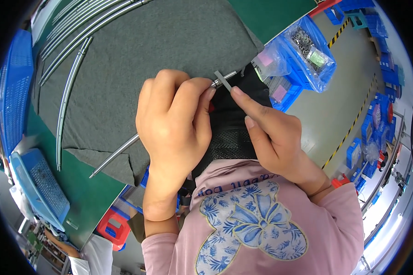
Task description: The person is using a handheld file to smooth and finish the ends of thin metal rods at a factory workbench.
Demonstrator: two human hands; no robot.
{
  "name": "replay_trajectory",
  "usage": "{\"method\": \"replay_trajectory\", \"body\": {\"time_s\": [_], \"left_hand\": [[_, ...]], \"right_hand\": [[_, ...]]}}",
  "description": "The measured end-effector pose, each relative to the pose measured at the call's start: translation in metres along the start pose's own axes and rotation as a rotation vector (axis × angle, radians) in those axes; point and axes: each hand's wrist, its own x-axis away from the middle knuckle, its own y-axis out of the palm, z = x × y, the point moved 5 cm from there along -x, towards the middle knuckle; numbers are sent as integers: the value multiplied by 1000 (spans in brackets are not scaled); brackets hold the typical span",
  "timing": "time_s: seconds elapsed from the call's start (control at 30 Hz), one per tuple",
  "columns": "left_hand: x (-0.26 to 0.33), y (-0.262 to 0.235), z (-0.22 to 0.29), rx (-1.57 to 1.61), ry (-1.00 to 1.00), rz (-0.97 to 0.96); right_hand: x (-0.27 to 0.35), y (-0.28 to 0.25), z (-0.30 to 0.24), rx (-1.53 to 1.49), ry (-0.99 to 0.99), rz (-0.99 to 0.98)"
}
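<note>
My left hand (173, 112) is closed around a thin, shiny metal rod (115, 155), which slants from the lower left up to the right. The rod's middle is hidden inside the fist, and its stepped, narrower end sticks out past the thumb and forefinger. Across that end lies a short, flat grey strip (222, 81), perhaps an abrasive stick. My right hand (277, 133) grips the strip's lower end, forefinger stretched along it and the other fingers curled. Both hands are over the near edge of a dark grey cloth (137, 41).
Several metal rods (69, 101) lie on the cloth's left side, over a green table (85, 201). A blue perforated basket (41, 185) stands at the left. At the right, a blue bin (328, 75) holds small metal parts in plastic. A red stool (112, 227) is below the table edge.
</note>
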Motion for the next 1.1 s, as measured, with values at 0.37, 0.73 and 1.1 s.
{"method": "replay_trajectory", "body": {"time_s": [0.37,0.73,1.1], "left_hand": [[-1,0,-1,48,18,36],[0,0,0,46,8,46],[0,1,0,41,23,42]], "right_hand": [[-4,9,-12,228,-39,34],[8,11,-9,386,-55,-7],[8,9,-6,379,-114,-6]]}}
